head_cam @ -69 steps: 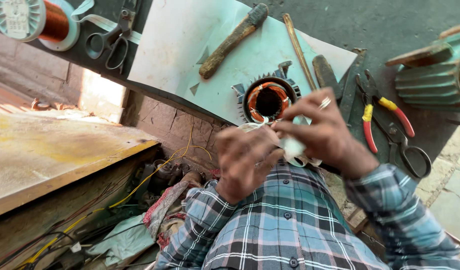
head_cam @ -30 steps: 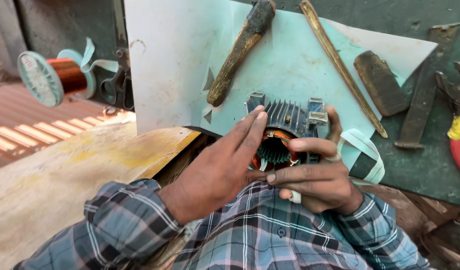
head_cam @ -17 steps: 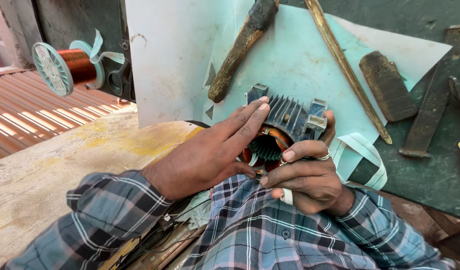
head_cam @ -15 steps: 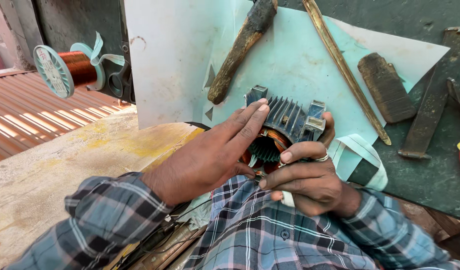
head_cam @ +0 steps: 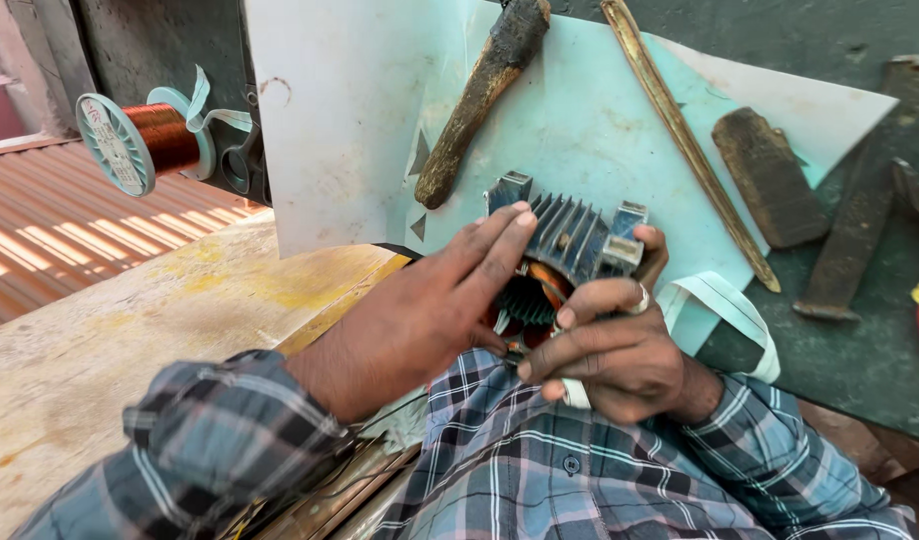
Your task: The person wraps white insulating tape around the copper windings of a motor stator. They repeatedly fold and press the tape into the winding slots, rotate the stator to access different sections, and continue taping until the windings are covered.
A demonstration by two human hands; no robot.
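Right hand (head_cam: 620,355) fingers wrap the finned stator (head_cam: 570,245); left hand (head_cam: 430,310) fingers straight, together, tips on its rim.

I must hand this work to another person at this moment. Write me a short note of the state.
Left hand: flat against the finned motor stator, fingers at its open end.
Right hand: gripping the stator from below.
Copper windings sit inside the stator.
Copper wire spool at far left; wooden-handled tool, thin rod and pale paper strip on the bench.
Done or left: cannot tell.
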